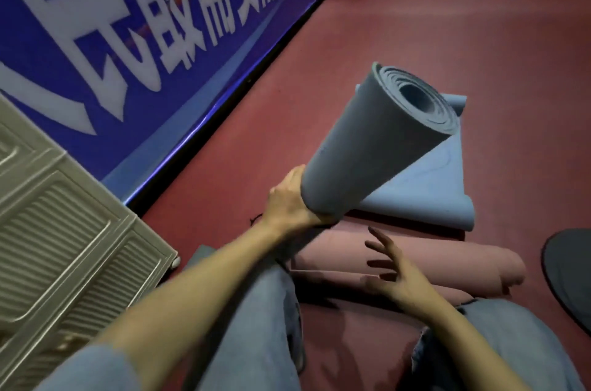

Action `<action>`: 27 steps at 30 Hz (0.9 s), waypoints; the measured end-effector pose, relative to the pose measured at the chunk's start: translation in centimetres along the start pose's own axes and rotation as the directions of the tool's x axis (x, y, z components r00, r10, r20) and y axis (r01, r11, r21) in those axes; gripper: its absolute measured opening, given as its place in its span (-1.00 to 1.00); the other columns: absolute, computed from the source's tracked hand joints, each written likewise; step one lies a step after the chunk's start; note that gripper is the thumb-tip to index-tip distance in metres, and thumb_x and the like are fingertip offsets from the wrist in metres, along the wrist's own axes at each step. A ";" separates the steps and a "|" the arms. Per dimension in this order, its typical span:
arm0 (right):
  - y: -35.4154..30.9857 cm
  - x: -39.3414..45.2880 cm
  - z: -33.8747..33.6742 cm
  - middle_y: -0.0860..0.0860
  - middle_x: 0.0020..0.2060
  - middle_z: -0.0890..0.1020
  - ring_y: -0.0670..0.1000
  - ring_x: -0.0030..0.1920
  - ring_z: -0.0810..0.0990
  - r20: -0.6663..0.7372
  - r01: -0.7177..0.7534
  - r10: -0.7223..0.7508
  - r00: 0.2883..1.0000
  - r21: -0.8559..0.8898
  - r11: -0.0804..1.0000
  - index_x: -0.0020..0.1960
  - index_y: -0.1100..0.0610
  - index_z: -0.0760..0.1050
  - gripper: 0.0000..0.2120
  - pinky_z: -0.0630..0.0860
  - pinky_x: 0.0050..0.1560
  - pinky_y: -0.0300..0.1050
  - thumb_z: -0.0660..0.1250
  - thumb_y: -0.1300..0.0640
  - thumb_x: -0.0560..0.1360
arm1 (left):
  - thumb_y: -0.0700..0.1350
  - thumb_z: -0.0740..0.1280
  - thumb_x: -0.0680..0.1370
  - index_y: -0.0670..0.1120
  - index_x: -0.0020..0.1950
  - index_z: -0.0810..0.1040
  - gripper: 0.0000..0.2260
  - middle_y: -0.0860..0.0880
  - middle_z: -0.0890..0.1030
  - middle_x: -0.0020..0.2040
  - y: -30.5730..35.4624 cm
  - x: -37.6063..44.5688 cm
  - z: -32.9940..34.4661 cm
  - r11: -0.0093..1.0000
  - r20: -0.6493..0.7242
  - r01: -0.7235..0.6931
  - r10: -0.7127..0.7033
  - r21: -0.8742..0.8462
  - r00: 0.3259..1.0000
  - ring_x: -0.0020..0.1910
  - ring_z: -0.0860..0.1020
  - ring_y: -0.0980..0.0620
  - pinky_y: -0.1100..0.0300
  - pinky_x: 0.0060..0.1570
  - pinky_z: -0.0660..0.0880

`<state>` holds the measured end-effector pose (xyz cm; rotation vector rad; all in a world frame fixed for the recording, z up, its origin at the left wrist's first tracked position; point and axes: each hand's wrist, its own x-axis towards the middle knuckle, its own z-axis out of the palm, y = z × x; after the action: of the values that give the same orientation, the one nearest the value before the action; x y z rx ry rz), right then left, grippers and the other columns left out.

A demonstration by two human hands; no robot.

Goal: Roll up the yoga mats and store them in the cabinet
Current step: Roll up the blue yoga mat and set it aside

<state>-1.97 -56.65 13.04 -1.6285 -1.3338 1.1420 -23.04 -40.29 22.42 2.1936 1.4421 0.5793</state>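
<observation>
My left hand (292, 198) grips the near end of a rolled grey-blue yoga mat (377, 141) and holds it off the floor, tilted up and away, its spiral end facing the camera. Beneath it a light blue mat (428, 189) lies on the red floor, rolled at both ends and flat in between. A pink rolled mat (415, 266) lies closer to my knees. My right hand (396, 275) hovers above the pink mat with fingers spread, holding nothing. The beige cabinet (64, 230) with ribbed door panels stands at the left.
A blue banner wall (153, 38) with white characters runs along the left behind the cabinet. A dark round object (572, 275) lies on the floor at the right edge. My knees in blue jeans (256, 326) fill the bottom. Red floor (447, 22) stretches ahead.
</observation>
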 end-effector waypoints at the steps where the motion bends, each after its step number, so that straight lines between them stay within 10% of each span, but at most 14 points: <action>1: 0.0 0.3 0.3 -0.29 0.38 0.46 -0.21 0.21 0.58 -0.006 0.021 -0.021 1.000 -0.018 1.000 0.52 -0.45 0.13 -0.09 0.57 0.20 -0.05 0.55 0.14 0.45 | 0.39 0.60 0.11 0.15 0.46 0.40 -0.02 0.12 0.60 0.28 -0.7 0.5 -2.3 0.998 -0.034 -0.003 0.004 0.055 0.999 0.20 0.61 -0.02 0.11 0.17 0.55; 11: -0.1 3.7 3.6 -0.02 0.09 0.65 -0.18 -0.03 0.63 0.128 -0.097 0.134 0.983 -0.263 0.960 0.42 0.03 0.45 -0.50 0.50 -0.12 -0.44 0.49 0.06 0.53 | 0.51 0.53 0.00 0.15 0.07 0.54 -0.23 0.18 0.64 -0.05 -14.7 -4.2 -17.5 0.820 0.004 0.133 -0.162 0.557 0.987 -0.09 0.62 0.08 0.12 -0.10 0.55; 19: 0.5 4.2 4.8 -0.15 -0.03 0.66 -0.21 -0.08 0.64 0.198 -0.082 0.186 0.962 -0.440 0.894 0.38 0.02 0.50 -0.53 0.45 -0.08 -0.38 0.50 0.00 0.51 | 0.53 0.45 -0.02 0.03 -0.10 0.50 -0.26 0.08 0.61 -0.15 -26.1 -11.3 -16.9 0.537 0.024 0.418 -0.634 0.733 0.773 -0.08 0.66 0.00 0.16 -0.21 0.54; 27: 1.8 4.8 4.8 -0.16 -0.08 0.67 -0.19 -0.10 0.65 0.152 -0.156 0.263 0.953 -0.500 0.852 0.32 0.03 0.54 -0.60 0.47 -0.16 -0.46 0.50 0.03 0.52 | -0.05 0.25 0.58 -0.01 0.37 0.52 -0.64 0.00 0.57 0.35 -32.0 -15.0 -10.6 0.390 0.084 0.389 -0.788 0.835 0.610 0.32 0.57 -0.04 0.09 0.24 0.48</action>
<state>-5.58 -52.31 8.87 -2.1006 -1.7175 1.2037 -58.10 -41.40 11.05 1.7736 2.2507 -0.9800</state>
